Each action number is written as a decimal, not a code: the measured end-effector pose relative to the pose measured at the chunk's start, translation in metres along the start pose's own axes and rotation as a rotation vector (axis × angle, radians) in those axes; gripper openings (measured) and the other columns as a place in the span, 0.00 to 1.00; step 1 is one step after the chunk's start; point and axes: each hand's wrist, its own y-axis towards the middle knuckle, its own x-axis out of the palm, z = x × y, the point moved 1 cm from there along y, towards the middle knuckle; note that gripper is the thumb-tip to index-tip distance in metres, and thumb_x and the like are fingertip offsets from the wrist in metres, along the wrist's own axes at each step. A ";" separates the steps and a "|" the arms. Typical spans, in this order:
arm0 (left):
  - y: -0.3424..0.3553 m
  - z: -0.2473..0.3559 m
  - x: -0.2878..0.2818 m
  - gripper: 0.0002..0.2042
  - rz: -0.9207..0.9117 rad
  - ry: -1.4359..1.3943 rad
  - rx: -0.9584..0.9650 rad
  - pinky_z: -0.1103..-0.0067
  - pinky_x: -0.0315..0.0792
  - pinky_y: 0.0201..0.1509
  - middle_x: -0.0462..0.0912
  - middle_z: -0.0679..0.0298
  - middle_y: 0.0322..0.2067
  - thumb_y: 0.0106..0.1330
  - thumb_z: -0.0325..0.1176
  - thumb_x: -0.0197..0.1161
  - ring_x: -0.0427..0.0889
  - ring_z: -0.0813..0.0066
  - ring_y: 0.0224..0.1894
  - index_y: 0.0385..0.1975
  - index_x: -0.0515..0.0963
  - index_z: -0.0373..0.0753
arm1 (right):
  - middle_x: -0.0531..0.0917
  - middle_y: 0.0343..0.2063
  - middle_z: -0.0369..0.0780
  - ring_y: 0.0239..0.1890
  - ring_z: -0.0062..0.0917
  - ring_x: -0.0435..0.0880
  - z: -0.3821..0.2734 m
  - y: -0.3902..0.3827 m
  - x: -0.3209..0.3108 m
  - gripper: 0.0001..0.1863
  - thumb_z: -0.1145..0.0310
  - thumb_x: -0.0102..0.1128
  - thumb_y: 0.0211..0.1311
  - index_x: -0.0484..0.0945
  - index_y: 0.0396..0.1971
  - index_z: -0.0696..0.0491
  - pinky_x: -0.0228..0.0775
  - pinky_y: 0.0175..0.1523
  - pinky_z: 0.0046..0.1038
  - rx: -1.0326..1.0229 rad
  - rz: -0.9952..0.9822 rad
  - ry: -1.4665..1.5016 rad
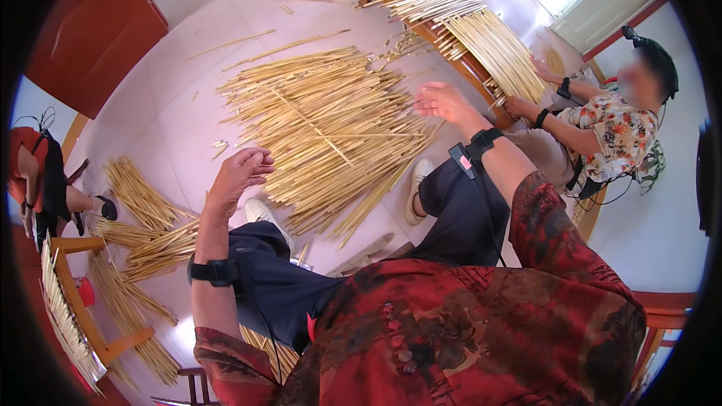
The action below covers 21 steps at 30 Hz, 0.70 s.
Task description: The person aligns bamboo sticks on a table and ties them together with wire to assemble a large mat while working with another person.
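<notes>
A wide pile of thin, straw-coloured sticks (pixel 338 105), perhaps reed or bamboo, lies on the floor in front of me, between and beyond my feet. One stick (pixel 312 126) rests slantwise across the top of the others. Over the pile's near left edge is my left hand (pixel 239 177), its fingers loosely bent and apart, with nothing visible in them. My right hand (pixel 442 102) hovers at the pile's right edge, fingers stretched out, holding nothing. Both wrists wear black straps, and a cable runs from the right one.
On the right, a co-worker (pixel 613 116) has both hands at sticks (pixel 492 53) laid over a low wooden bench (pixel 470 71). Another person (pixel 45 173) is at the far left. Stick bundles (pixel 143 195) and a wooden frame (pixel 124 342) stand on my left. A red-brown door (pixel 94 30) is behind.
</notes>
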 end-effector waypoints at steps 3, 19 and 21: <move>0.011 -0.013 0.002 0.17 -0.004 -0.009 -0.077 0.81 0.72 0.39 0.76 0.59 0.36 0.62 0.41 0.51 0.76 0.72 0.39 0.44 0.69 0.33 | 0.76 0.34 0.44 0.35 0.33 0.79 0.019 0.016 0.007 0.14 0.69 0.51 0.56 0.67 0.41 0.58 0.74 0.36 0.33 0.060 0.079 -0.369; 0.018 -0.005 -0.004 0.16 0.114 -0.770 0.060 0.72 0.69 0.46 0.72 0.56 0.40 0.61 0.37 0.50 0.73 0.66 0.42 0.44 0.66 0.33 | 0.78 0.26 0.49 0.32 0.42 0.77 0.140 0.074 0.040 0.10 0.67 0.52 0.47 0.76 0.28 0.55 0.68 0.38 0.37 -0.052 -0.058 -1.459; 0.019 -0.015 0.000 0.16 0.140 -0.723 -0.066 0.72 0.70 0.45 0.72 0.56 0.40 0.60 0.37 0.51 0.73 0.66 0.42 0.44 0.66 0.33 | 0.78 0.29 0.48 0.35 0.41 0.77 0.146 0.073 0.035 0.10 0.69 0.47 0.50 0.76 0.31 0.53 0.68 0.40 0.38 -0.057 0.028 -1.435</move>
